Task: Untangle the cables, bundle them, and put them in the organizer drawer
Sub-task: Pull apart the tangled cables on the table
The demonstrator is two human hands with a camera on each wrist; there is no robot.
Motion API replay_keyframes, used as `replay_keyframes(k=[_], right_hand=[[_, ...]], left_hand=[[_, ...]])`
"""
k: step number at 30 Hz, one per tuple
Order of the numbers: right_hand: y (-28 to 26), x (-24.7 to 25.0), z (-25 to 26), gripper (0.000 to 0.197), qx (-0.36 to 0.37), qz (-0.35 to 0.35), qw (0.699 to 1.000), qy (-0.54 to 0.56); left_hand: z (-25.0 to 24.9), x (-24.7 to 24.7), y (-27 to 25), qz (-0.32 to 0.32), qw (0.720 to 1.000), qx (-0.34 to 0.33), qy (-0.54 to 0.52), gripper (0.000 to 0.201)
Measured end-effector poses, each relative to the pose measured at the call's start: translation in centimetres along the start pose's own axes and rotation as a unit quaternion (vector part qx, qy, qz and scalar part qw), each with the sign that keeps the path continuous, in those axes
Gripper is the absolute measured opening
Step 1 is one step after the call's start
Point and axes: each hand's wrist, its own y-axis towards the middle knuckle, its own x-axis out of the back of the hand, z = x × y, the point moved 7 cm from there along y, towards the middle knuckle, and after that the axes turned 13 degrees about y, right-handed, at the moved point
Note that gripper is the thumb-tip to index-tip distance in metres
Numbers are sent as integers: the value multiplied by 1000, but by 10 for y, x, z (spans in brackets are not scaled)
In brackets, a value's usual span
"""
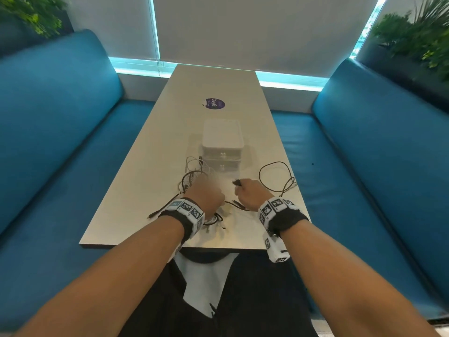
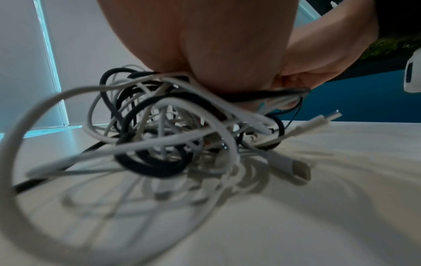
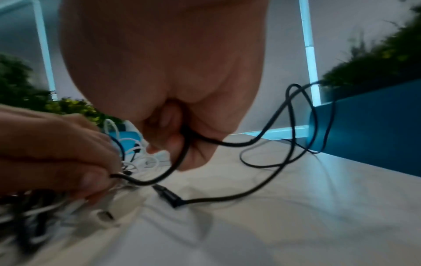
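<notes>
A tangle of white and black cables (image 2: pixel 164 136) lies on the white table (image 1: pixel 150 166) just in front of me. My left hand (image 1: pixel 206 193) grips the top of this tangle (image 1: pixel 194 176), fingers curled round several strands. My right hand (image 1: pixel 247 190) pinches a thin black cable (image 3: pixel 284 144) that loops out to the right (image 1: pixel 274 176) and lies on the table, its black plug (image 3: pixel 168 196) resting below the hand. The white organizer (image 1: pixel 222 144) stands behind the cables with both drawers closed.
Blue bench seats (image 1: pixel 60 132) flank the table on both sides. A round purple sticker (image 1: pixel 213 103) sits on the far half of the table. Plants (image 1: pixel 418 37) stand behind the benches. The table's near edge (image 1: pixel 170 246) is close to my body.
</notes>
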Motion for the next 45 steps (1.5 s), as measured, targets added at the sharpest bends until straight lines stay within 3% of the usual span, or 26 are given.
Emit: replay_keyframes(k=[2, 4, 6, 11, 14, 19, 24, 29, 32, 35, 45], right_hand=[[2, -7, 7, 24, 0, 14, 999, 34], [5, -15, 12, 20, -50, 43, 986, 153], [5, -23, 18, 24, -79, 78, 978, 178], [11, -20, 19, 22, -54, 96, 994, -12], [11, -21, 10, 14, -58, 69, 996, -27], [8, -28, 16, 28, 26, 27, 996, -86], [5, -26, 17, 25, 74, 6, 992, -105], [7, -28, 12, 24, 88, 44, 978, -186], [8, -24, 8, 29, 98, 21, 966, -238], [9, -13, -2, 31, 78, 4, 957, -281], [9, 7, 6, 31, 78, -63, 950, -294]], left_hand=[[1, 1, 3, 21, 1000, -3, -2, 24], [3, 2, 4, 27, 1000, 4, -3, 24], [2, 3, 5, 35, 999, 11, 2, 22], [5, 6, 5, 39, 998, 37, -28, 25], [5, 6, 4, 35, 997, 44, -49, 20], [8, 4, 3, 24, 996, 59, -63, 25], [10, 4, 3, 31, 995, 62, -68, 25], [9, 5, 3, 31, 996, 58, -66, 15], [12, 3, 5, 42, 994, 74, -67, 12], [23, -6, 4, 78, 989, 98, -77, 21], [24, -14, 0, 97, 986, 90, -97, 25]])
